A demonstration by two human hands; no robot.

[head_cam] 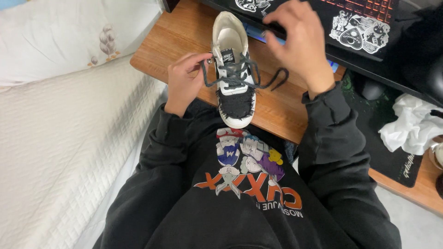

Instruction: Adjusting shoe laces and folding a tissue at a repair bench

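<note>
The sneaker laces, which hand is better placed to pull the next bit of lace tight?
Probably the left hand: it pinches one grey lace end right beside the sneaker eyelets. The right hand hovers higher over the shoe's right side, its lace end trailing loose on the wooden desk.

A shoe [233, 69] stands on the tabletop [180, 41] edge, toe toward the person — left hand [183, 83] just left of it, right hand [300, 41] above right. A laptop [360, 23] lies behind; a bed [60, 138] lies left; crumpled cloth [410, 124] lies far right.
</note>
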